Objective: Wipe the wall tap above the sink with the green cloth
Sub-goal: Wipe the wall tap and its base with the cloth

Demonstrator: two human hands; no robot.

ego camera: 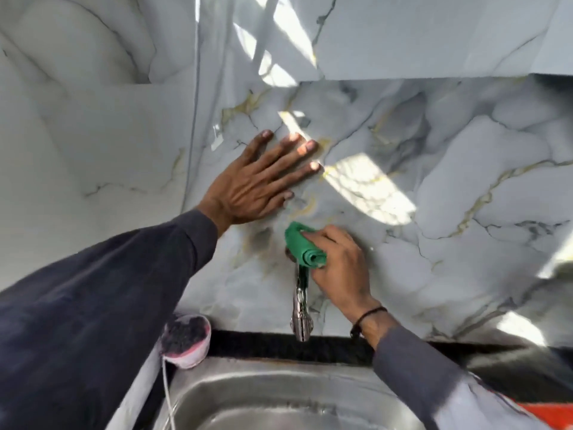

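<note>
Right hand (338, 262) clenched round cloth (302, 245) on tap (300, 305) top, at wall. Tap's long axis runs down toward sink (248, 395). Left hand (257, 184) flat, released, bracing wall (434, 181) above.

Glossy grey-white marble-patterned wall tiles (449, 187) with gold and dark veins fill the view, bright sun patches splashed across them. A vertical seam (192, 119) splits the left panel from the right. Down low, a black strip of table edge (263, 342) runs along the foot of the wall. At the left sits a small round pink-and-white tub (186, 339) with dark, grainy contents, right by the sink's corner. A thin white cord (166, 389) trails down from beneath it. At bottom right, an orange-red patch (548, 412) peeks in.
</note>
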